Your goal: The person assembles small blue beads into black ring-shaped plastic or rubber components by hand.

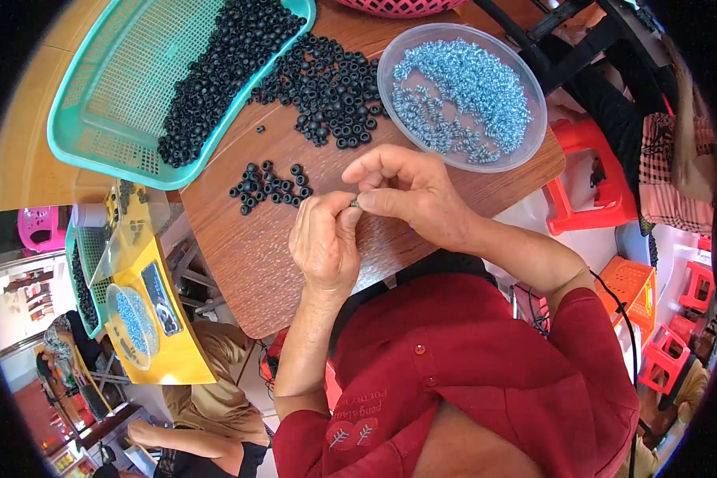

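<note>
Your left hand (324,243) and right hand (410,191) meet over the wooden table (247,255), fingertips of both pinched shut on one small black ring (355,204). A loose cluster of black rings (269,185) lies just beyond your left hand. Farther off sit a clear bowl of metal springs (462,95) and a teal basket (135,80).

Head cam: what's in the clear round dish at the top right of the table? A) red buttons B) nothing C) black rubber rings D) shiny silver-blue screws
D: the clear dish holds a heap of shiny silver-blue screws; the black rings lie loose on the table and in the teal basket.
</note>
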### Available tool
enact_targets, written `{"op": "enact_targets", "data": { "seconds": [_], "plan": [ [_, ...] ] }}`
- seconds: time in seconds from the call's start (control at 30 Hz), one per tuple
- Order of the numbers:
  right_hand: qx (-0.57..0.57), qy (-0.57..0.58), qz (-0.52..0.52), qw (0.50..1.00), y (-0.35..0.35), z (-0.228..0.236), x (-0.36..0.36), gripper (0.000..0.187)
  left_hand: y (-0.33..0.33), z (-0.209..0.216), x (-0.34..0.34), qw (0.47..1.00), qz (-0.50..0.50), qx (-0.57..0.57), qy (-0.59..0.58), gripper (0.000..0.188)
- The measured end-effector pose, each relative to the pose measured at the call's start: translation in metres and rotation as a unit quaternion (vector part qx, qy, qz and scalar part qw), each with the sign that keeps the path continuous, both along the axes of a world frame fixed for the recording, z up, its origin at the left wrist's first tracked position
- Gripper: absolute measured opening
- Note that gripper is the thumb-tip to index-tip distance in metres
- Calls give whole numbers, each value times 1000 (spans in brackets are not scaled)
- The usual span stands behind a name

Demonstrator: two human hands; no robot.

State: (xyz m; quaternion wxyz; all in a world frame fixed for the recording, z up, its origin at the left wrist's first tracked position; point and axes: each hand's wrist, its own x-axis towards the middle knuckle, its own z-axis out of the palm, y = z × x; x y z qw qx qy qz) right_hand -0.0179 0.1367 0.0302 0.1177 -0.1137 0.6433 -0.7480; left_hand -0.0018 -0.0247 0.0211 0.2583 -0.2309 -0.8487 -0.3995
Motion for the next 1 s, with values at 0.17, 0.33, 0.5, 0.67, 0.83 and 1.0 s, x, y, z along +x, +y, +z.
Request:
{"op": "enact_targets", "data": {
  "seconds": [0.17, 0.33, 0.5, 0.67, 0.83, 1.0],
  "plan": [
    [-18, -11, -8, 1000, -1, 0, 0, 25, 2, 1, 1, 1000, 16, -9, 17, 15],
    [3, 11, -17, 1000, 0, -1, 1, 25, 10, 4, 9, 934, 17, 277, -227, 11],
    [91, 105, -38, 990, 2, -1, 7, 27, 1, 7, 10, 829, -63, 358, -424, 15],
    [94, 146, -39, 984, 1, -5, 7, 28, 6, 9, 13, 855, -44, 362, -369, 15],
    [6, 48, -25, 999, -3, -6, 6, 27, 11, 2, 17, 927, 18, 262, -268, 12],
    [-109, -85, -11, 990, -5, -4, 6, 27, 11, -2, 17, 928, 14, 273, -253, 13]
  ]
}}
